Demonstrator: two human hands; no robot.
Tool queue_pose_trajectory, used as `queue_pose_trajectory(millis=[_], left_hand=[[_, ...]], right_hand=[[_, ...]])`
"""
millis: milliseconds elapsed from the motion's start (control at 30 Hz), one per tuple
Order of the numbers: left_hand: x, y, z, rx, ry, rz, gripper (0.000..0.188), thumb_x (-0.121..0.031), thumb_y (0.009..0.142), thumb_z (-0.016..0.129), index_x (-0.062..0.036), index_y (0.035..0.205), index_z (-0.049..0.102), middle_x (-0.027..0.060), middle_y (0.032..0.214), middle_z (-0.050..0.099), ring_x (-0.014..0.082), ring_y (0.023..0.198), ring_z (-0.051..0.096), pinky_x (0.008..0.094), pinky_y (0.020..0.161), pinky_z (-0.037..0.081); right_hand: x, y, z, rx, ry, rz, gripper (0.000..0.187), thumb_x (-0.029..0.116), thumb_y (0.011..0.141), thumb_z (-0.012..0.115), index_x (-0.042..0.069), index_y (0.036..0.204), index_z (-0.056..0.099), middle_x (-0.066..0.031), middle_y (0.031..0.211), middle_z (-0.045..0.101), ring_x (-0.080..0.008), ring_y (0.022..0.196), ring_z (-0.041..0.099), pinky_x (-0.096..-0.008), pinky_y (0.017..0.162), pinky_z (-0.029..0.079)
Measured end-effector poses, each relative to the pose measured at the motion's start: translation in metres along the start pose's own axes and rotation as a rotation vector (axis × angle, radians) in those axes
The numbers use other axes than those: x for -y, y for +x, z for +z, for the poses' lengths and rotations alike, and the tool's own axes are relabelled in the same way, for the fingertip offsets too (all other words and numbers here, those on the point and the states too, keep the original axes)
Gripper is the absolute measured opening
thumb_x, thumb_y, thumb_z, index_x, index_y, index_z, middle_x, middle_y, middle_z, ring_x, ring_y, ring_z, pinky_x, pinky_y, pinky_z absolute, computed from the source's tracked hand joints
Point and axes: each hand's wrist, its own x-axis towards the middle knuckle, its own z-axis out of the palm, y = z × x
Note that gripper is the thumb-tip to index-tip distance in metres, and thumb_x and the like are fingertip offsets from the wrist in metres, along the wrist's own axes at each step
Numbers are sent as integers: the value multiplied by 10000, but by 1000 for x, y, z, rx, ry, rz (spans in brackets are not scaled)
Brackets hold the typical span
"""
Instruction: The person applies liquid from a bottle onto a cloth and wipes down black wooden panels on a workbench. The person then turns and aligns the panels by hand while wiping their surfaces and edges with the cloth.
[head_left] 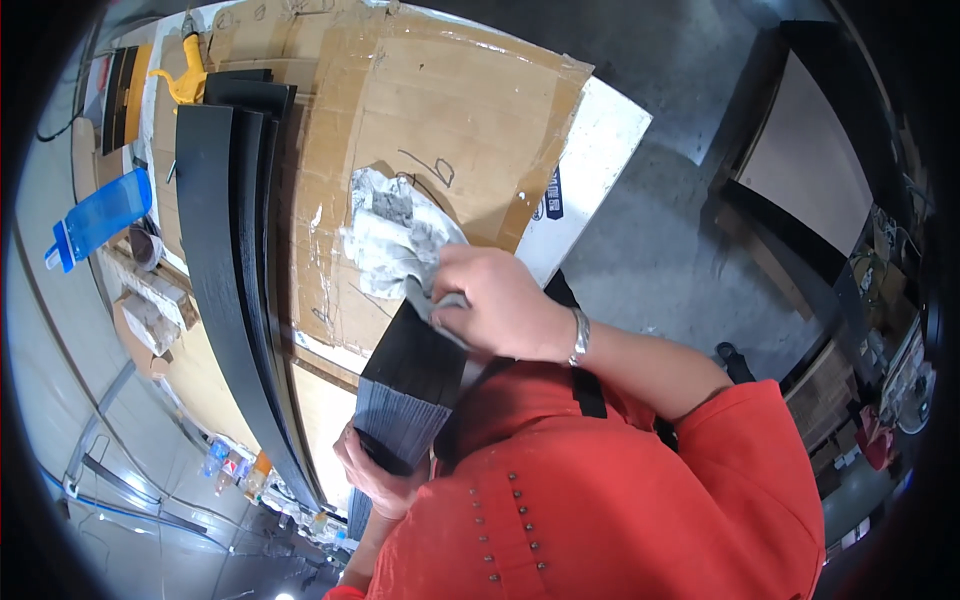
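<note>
Near frame centre, a black board [415,370], flat, matte, fine grain showing on its cut end. Gripped at that lower end by the left hand [375,475], fingers curled beneath. Pressed on top by the right hand [500,300], closed on a crumpled grey-white rag [395,235]. Beneath, creased brown cardboard [450,110]; at left, long curved black strips [235,250].
</note>
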Motion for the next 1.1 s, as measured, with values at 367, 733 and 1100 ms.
queue_pose_trajectory(millis=[367, 733, 1100], left_hand=[[-2, 0, -2, -5, 25, 38, 1051, -244, 677, 913, 107, 1460, 306, 317, 1179, 539, 470, 974, 565, 543, 801, 484], [-2, 0, -3, 6, -58, -18, 1019, -267, 698, 895, 83, 1466, 324, 313, 1188, 510, 477, 1009, 553, 542, 820, 474], [0, 0, 1, -13, -79, -19, 1024, -238, 672, 880, 43, 1487, 328, 300, 1221, 507, 479, 1058, 548, 555, 882, 466]], right_hand=[[13, 6, 9, -25, 122, 0, 135, 94, 771, 794, 16, 855, 721, -109, 898, 643, -286, 837, 643, -384, 749, 496], [9, -46, -13, -196, 39, 9, 128, 27, 787, 785, 12, 859, 681, -90, 936, 659, -271, 930, 645, -355, 801, 489], [7, -71, 16, -240, 495, 18, 228, -35, 901, 686, -42, 1127, 661, -137, 1190, 695, -184, 1013, 683, -291, 887, 526]])
